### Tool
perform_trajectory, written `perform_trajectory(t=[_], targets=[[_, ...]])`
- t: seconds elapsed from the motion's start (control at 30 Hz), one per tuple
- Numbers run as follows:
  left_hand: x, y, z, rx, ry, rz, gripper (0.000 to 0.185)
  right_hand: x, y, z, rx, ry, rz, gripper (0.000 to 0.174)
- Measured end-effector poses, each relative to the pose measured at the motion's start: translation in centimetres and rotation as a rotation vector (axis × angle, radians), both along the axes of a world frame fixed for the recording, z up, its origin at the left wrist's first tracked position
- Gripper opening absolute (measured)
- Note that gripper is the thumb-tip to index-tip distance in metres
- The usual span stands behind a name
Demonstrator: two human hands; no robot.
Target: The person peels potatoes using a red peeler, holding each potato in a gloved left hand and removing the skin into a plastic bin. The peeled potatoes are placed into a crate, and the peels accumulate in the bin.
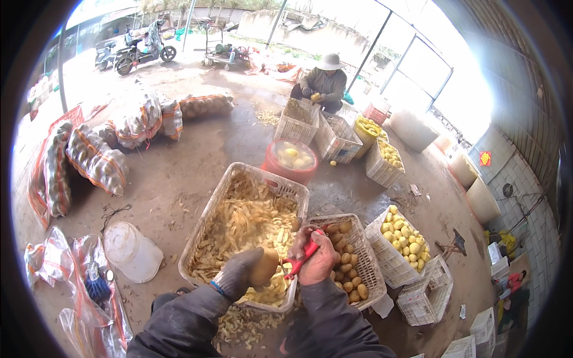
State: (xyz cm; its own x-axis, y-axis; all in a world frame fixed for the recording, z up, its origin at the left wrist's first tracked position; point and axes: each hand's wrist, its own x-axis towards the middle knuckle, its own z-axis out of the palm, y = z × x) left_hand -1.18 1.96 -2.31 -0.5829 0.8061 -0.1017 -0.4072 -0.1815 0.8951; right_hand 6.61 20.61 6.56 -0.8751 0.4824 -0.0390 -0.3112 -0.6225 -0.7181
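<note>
My left hand [237, 272], in a dark knit glove, grips a brownish potato [265, 267] over the near right part of a plastic crate [197, 232]. My bare right hand [321, 258] is closed around a red-handled peeler [308, 250]; its blade end is beside the potato, and I cannot tell whether they touch. Heaped potato peelings [241, 215] fill much of the crate. Right of it, a second crate [371, 268] holds unpeeled potatoes [347, 262], partly hidden by my right hand.
Beyond the crate stands a red tub [286, 172] with peeled potatoes in water. A crate of peeled potatoes [405, 241] and a white crate [425, 291] are to the right. A white bucket [133, 251] and filled sacks [98, 159] lie left. A person in a hat [324, 85] works opposite.
</note>
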Motion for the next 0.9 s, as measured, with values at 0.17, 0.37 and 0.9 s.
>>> perform_trajectory(t=[0.17,0.37,0.9], targets=[[-0.2,1.7,-1.2,0.009,-0.08,-0.105,0.035,0.1,0.7,-1.4,0.157,0.004,-0.107,0.021],[0.5,2.7,-0.8,0.053,-0.312,-0.037,0.037,0.8,-0.3,-0.1,0.161,0.08,-0.145,0.015],[-0.1,1.6,2.2,-0.017,-0.292,0.096,0.064,3.2,1.6,-0.6,0.435,-0.041,0.143,0.021]])
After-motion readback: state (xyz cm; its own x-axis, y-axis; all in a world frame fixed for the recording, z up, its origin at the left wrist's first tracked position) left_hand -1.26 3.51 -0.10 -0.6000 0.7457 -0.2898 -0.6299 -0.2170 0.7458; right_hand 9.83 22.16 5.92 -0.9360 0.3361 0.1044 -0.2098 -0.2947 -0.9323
